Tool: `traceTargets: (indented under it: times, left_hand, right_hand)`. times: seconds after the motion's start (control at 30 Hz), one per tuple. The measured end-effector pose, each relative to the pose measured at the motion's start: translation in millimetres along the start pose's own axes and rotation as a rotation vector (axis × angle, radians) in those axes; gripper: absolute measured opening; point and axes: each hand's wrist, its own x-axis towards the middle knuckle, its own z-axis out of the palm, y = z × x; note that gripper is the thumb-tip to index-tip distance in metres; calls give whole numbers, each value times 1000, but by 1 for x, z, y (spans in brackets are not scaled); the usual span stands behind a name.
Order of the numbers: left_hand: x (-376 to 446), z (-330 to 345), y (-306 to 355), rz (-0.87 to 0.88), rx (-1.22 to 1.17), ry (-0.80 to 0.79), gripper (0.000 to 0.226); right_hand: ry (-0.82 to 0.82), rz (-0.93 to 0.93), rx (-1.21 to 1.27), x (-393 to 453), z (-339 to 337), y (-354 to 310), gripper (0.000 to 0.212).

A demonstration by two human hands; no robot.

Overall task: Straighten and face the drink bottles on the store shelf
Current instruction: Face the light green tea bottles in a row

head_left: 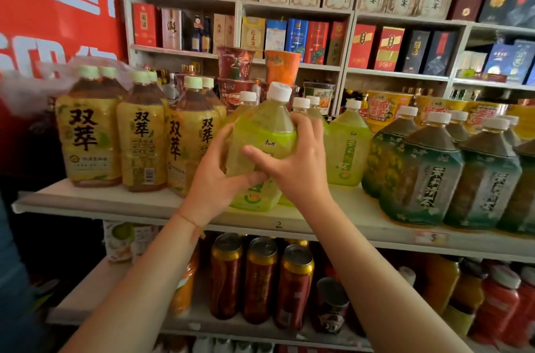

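At frame centre, two hands clasp a green bottle (262,135) on the shelf (115,202).

From the left, yellow bottles (139,135) with pale green caps stand in a row, one label turned to its barcode side. Next, the left hand (215,176) curls round the green bottle's left side, thumb on the front; the right hand (292,161) wraps its right side, thumb across the label. That bottle stands near the shelf edge, tilted slightly left. Another green one (346,150) stands behind, then dark teal bottles (422,176) at the right. Lower centre, red cans (260,280) stand below.
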Motion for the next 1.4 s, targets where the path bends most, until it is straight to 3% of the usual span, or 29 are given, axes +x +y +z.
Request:
traceTargets:
  times: [0.23, 0.37, 0.5, 0.6, 0.7, 0.77, 0.87, 0.97, 1.1, 1.17, 1.27, 1.4]
  left_hand:
    - [-6, -5, -5, 23, 257, 16, 100]
    - [-5, 5, 1, 49, 452, 152, 105]
    - [0, 31, 10, 312, 666, 301, 84]
    - [8, 62, 27, 567, 785, 409, 53]
    - [18, 96, 41, 745, 830, 270, 29]
    - [30, 118, 45, 728, 919, 177, 29]
    - [45, 132, 50, 488, 1163, 114, 43]
    - [59, 145, 45, 308, 1287, 80, 50]
    - [67, 147, 25, 281, 1300, 111, 27]
    - [71, 145, 19, 291, 1285, 115, 16]
    - [72, 145, 15, 324, 1272, 154, 18]
    - [72, 147, 10, 359, 1268, 203, 19]
  right_hand:
    - [-28, -98, -134, -5, 15, 1, 93]
    - [-44, -154, -272, 3, 18, 5, 71]
    - [15, -202, -223, 5, 5, 14, 54]
    - [130, -183, -176, 10, -14, 34, 40]
    - [211, -98, -242, 22, -38, 65, 30]
    - [162, 4, -328, 33, -55, 83, 32]
    - [-32, 149, -413, 53, -64, 93, 53]
    - [-98, 244, -455, 82, -68, 103, 63]
    - [-50, 327, -414, 114, -53, 119, 73]
    - [16, 424, -344, 126, -44, 126, 65]
    - [113, 439, -392, 136, -37, 135, 38]
    - [130, 428, -395, 145, -40, 140, 32]
